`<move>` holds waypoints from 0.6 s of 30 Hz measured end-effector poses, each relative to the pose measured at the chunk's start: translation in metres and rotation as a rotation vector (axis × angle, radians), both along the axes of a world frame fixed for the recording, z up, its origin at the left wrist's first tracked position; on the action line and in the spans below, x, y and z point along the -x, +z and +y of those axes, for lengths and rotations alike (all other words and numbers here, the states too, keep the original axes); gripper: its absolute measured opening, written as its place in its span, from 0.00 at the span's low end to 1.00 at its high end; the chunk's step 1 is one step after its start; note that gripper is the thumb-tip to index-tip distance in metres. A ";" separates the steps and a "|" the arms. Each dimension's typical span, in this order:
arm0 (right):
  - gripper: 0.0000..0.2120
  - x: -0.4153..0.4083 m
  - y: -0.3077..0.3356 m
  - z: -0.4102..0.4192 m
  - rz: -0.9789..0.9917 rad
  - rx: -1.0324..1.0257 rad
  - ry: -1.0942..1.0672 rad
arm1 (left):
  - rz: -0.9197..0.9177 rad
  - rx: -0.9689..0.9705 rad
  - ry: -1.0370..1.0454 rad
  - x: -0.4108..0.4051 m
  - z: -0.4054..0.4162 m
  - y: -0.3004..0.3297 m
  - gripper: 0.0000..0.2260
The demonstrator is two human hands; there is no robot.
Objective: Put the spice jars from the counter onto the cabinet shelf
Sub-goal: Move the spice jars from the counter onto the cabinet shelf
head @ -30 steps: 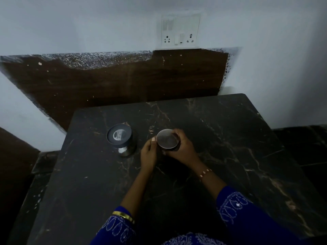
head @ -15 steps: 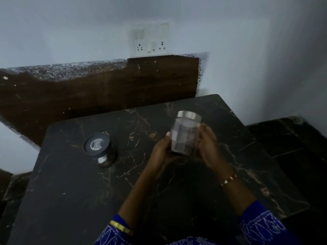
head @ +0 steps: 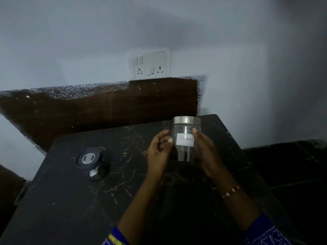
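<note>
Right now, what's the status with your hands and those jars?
Both hands, left hand and right hand, holding the labelled glass jar above the counter. Dark-lidded jar waiting there. No cabinet shelf in view.

1. I count two jars: one clear jar (head: 185,140) with a steel lid, upright, bearing one white label (head: 184,139), and one dark-lidded jar (head: 90,162) standing on the counter (head: 70,209).
2. Two hands: my left hand (head: 158,152) and right hand (head: 206,151), one on each side of the clear jar.
3. One switchboard (head: 151,63) on the wall, with two sockets.
4. One beaded bracelet (head: 230,191), and one gold bangle (head: 115,240).
</note>
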State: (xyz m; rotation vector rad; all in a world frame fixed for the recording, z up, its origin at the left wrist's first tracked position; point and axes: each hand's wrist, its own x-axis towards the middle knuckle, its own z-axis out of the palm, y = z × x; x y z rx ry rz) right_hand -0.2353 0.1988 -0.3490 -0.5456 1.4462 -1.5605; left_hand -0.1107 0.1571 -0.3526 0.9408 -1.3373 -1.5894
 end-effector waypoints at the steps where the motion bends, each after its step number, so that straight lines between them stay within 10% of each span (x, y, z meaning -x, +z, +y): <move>1: 0.11 0.004 0.000 0.005 -0.036 0.047 0.009 | 0.007 -0.043 -0.029 0.005 0.001 0.001 0.12; 9: 0.16 0.036 0.020 0.007 0.130 0.128 -0.041 | 0.079 -0.050 -0.166 0.039 0.004 0.019 0.14; 18: 0.20 0.082 0.121 -0.023 0.381 0.365 -0.007 | 0.080 0.442 -0.151 0.086 -0.039 0.119 0.11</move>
